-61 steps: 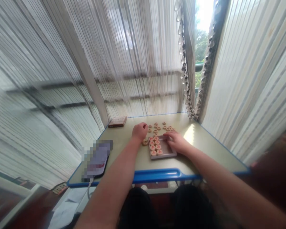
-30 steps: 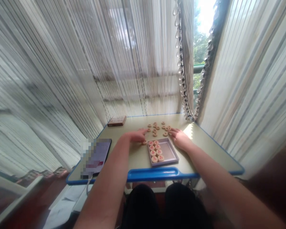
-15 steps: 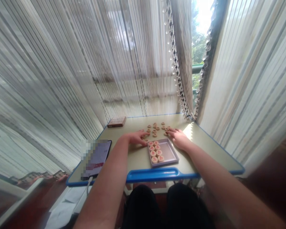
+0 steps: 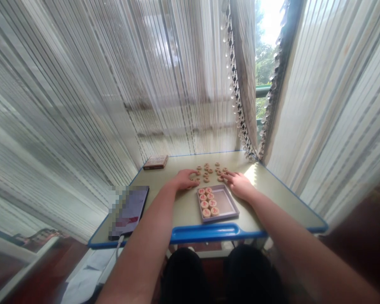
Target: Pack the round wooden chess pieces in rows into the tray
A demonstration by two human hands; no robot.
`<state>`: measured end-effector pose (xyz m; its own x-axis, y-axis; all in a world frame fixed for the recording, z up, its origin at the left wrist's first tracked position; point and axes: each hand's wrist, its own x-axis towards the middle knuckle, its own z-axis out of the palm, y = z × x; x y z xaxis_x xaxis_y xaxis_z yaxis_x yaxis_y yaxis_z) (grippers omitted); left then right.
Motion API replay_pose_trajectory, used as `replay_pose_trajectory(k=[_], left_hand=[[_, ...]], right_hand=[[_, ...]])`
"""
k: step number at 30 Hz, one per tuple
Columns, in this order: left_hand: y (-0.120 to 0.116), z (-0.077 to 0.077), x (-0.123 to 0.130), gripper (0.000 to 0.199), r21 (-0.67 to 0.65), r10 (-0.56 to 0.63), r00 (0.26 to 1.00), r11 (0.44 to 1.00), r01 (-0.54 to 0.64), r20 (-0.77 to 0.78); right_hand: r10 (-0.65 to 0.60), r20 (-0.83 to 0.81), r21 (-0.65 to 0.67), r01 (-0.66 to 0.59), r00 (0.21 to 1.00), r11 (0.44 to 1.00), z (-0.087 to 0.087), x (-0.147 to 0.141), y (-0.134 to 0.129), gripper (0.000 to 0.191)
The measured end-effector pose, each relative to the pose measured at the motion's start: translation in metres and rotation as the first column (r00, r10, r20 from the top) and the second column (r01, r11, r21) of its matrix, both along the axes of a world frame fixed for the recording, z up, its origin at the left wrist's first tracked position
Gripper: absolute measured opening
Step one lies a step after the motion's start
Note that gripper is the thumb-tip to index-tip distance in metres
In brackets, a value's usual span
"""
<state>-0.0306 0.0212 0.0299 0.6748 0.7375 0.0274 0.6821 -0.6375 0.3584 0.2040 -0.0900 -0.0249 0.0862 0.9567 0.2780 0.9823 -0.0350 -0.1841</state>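
Note:
Several round wooden pieces (image 4: 206, 174) lie loose on the table beyond a shallow box. Inside the box (image 4: 230, 202), round pieces with red characters (image 4: 212, 203) stand in two columns along the left side; its right part holds none. My left hand (image 4: 185, 179) is at the left edge of the loose pieces, thumb and fingers apart around some of them. On the right side of the group, my right hand (image 4: 237, 182) rests with its fingers spread, the fingertips touching or just over pieces.
A tablet or phone (image 4: 131, 211) with a cable lies on the left of the blue-edged table (image 4: 272, 211). At the back left is a flat brown box (image 4: 156, 162). Striped curtains hang behind the table, and a blue tray ledge (image 4: 205, 231) runs along its front.
My left hand has moved slightly away from the box toward the loose pieces, its thumb now beside them. My right hand has hardly moved.

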Motion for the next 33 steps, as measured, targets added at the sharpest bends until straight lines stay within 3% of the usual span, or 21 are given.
replay_pose_trajectory(k=[8, 12, 16, 20, 26, 33], left_hand=[[0.009, -0.006, 0.002, 0.050, 0.120, 0.111, 0.993, 0.986, -0.114, 0.034], [0.005, 0.002, -0.001, 0.055, 0.022, 0.157, 0.987, 0.987, -0.156, -0.038], [0.003, 0.008, -0.003, 0.045, -0.089, 0.147, 0.984, 0.984, -0.156, -0.098], [0.002, 0.007, -0.003, 0.042, -0.126, 0.125, 0.992, 0.984, -0.125, -0.009], [0.000, 0.008, -0.001, 0.056, -0.195, 0.122, 0.989, 0.975, -0.105, 0.078], [0.002, 0.016, -0.013, 0.053, -0.077, 0.177, 0.943, 0.975, -0.206, -0.283]], right_hand=[[0.072, -0.071, 0.032, -0.069, 0.995, 0.997, 0.008, -0.006, -0.006, 0.044], [0.079, -0.103, 0.019, -0.077, 0.992, 0.997, 0.011, -0.009, -0.009, 0.044], [0.077, -0.102, 0.013, -0.076, 0.992, 0.997, 0.010, -0.007, -0.008, 0.046], [0.089, -0.086, 0.011, -0.088, 0.992, 0.996, 0.007, -0.005, -0.005, 0.047], [0.096, -0.095, 0.022, -0.095, 0.991, 0.995, 0.006, -0.004, -0.005, 0.046], [0.085, -0.096, 0.038, -0.082, 0.992, 0.996, 0.004, -0.004, -0.003, 0.046]])
